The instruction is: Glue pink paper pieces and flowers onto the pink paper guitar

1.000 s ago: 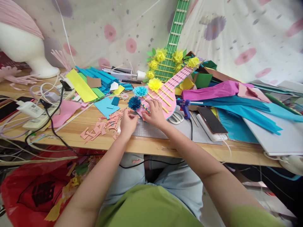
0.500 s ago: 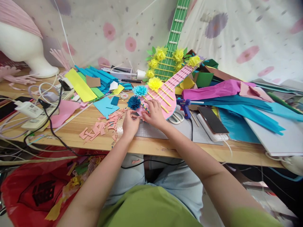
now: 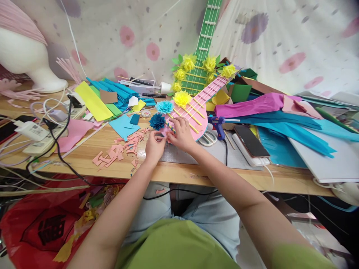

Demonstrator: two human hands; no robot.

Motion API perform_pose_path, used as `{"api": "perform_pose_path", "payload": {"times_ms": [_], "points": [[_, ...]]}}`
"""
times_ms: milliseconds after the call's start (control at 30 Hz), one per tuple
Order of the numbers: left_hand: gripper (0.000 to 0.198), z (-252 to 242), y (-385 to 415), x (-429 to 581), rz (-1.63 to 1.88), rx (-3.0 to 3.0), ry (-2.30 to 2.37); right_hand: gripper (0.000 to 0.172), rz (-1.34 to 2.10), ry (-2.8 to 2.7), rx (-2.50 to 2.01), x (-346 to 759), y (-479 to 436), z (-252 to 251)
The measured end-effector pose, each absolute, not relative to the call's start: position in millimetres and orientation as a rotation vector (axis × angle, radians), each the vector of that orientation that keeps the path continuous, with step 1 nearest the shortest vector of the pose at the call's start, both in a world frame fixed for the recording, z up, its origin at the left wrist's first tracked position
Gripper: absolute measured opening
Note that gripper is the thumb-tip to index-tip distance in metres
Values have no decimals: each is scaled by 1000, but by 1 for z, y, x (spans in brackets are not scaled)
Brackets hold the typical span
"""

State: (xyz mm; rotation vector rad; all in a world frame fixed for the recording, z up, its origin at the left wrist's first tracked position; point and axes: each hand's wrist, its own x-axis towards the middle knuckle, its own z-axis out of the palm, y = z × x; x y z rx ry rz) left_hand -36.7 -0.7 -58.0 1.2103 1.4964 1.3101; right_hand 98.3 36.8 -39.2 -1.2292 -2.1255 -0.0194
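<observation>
A pink paper guitar with yellow strips lies tilted on the grey mat. Along its left side are a yellow flower, a light blue flower and a dark blue flower. My left hand is at the guitar's lower left end, below the dark blue flower, its fingers bent together; what they pinch is too small to make out. Over the guitar's lower edge lies my right hand, thumb and fingertips close to the left one, fingers curved; anything under them is hidden.
Behind stands a green paper guitar. A blue glue gun, scissors and a phone are right of the hands. Pink scraps, cables and coloured paper lie left. A red bag hangs below the table edge.
The whole view has shifted slightly. Both hands stay at the same corner of the pink guitar, with only tiny finger movement.
</observation>
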Motion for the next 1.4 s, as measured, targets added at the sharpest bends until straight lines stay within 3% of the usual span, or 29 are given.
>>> {"api": "perform_pose_path", "payload": {"times_ms": [433, 700, 1400], "points": [[17, -53, 3, -42, 1281, 1149, 1496, 48, -29, -2118, -1219, 98, 38, -38], [15, -18, -11, -38, 1125, 824, 1451, 46, -22, -2127, -1220, 100, 39, -41], [13, 0, -9, -40, 958, 935, 1485, 43, -19, -2158, -1200, 98, 39, -39]]}}
